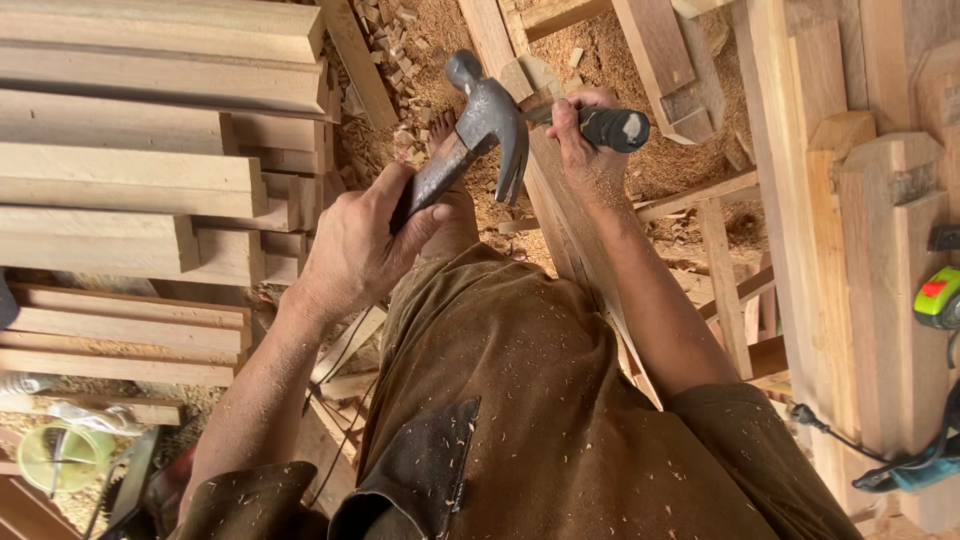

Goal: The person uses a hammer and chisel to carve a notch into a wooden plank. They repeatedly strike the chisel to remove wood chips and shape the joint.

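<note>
My left hand (355, 245) is closed around a flat grey metal chisel (437, 177) that slants up to the right. My right hand (580, 135) grips the black-handled claw hammer (492, 115) near the grip end. The hammer's steel head rests against the chisel's upper end, claw pointing down. A long wooden beam (575, 235) runs under my right forearm. My brown, sawdust-flecked trousers (520, 400) fill the lower middle, and my bare foot (442, 128) shows just beyond the chisel.
Sawn planks (130, 180) are stacked at the left. Thick timber posts (880, 250) stand at the right, with a green-yellow tape measure (938, 298) and a blue corded power tool (920, 470) by them. Sawdust and offcuts (400, 70) cover the floor ahead.
</note>
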A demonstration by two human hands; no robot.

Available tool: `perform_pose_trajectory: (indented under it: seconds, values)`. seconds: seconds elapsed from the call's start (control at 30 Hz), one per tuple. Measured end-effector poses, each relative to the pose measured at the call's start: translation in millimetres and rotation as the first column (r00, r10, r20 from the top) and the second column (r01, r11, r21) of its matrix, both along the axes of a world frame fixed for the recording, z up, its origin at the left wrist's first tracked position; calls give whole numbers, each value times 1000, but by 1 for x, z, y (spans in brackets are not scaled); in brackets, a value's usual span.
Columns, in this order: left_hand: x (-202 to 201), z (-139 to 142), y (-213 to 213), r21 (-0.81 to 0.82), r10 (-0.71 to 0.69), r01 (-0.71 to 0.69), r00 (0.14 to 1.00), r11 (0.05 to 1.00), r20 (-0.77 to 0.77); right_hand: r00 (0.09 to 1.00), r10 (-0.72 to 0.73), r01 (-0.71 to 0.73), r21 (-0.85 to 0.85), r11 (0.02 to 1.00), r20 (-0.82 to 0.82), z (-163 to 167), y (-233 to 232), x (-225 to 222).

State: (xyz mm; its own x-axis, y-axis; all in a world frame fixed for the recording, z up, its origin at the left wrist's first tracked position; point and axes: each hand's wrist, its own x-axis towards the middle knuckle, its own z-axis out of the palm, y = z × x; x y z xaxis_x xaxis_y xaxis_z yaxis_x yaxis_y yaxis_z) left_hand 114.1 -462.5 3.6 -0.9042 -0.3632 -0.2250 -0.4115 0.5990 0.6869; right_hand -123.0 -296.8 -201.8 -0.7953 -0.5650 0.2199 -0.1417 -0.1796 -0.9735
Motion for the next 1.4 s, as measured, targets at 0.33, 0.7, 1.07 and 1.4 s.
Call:
perform_pose_trajectory:
  seconds: [0.33, 0.7, 1.07, 1.4]
  values:
    - [17, 0, -23, 64, 71, -71, 997, 995, -7, 999, 41, -39, 90, 995, -22, 9, -16, 6]
    - [14, 10, -32, -22, -14, 11, 992, 1000, -124, 913, 75, 28, 245, 969, -401, -18, -47, 6]
    - [-46, 22, -25, -365, -206, 158, 974, 918, -96, 959, 180, -87, 375, 923, -221, 1, -68, 0]
    - [-17, -23, -37, -226, -99, 27, 944, 974, -314, 967, 175, -83, 418, 904, -187, 16, -53, -14]
